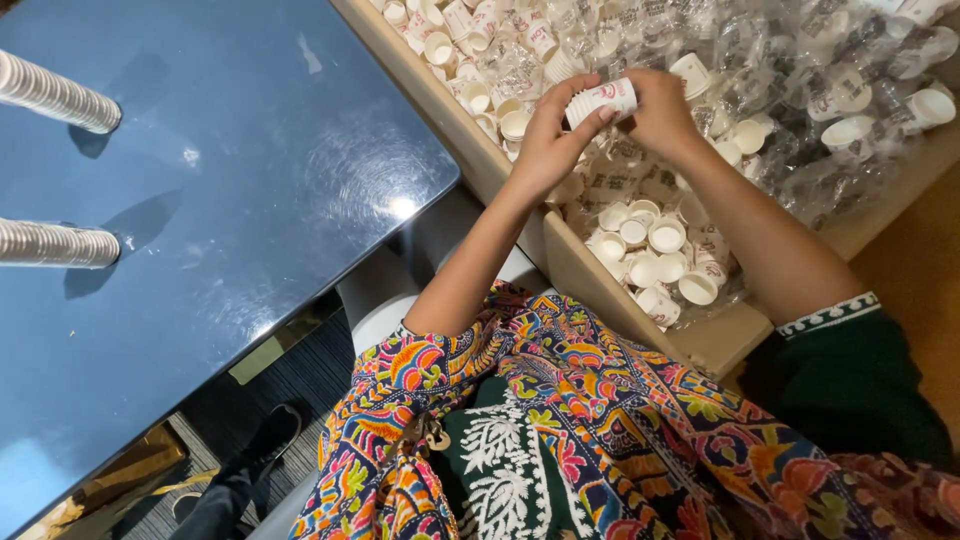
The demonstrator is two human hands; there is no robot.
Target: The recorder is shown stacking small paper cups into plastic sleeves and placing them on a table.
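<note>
**Both hands on a short stack of paper cups over the box**

A short stack of small white paper cups (598,101) lies on its side in the air, just right of twelve o'clock in the view, above a wide shallow cardboard box (570,262). The left hand (548,148) takes it from seven o'clock, its grip narrow, fingertips pressed to the nested rims. The right hand (662,112) holds the other end from three o'clock, its grip wrapped round the outermost cup. The two hands sit just beside each other with the stack between them.

Under them the box is full of loose white cups (650,250), many lying mouth up, with crumpled clear plastic wrap (790,90) spread toward one and two o'clock.

At nine o'clock stretches a dark glossy bench (230,180). Two long cup stacks (55,92) lie on it at its left edge, well apart from the hands.
</note>
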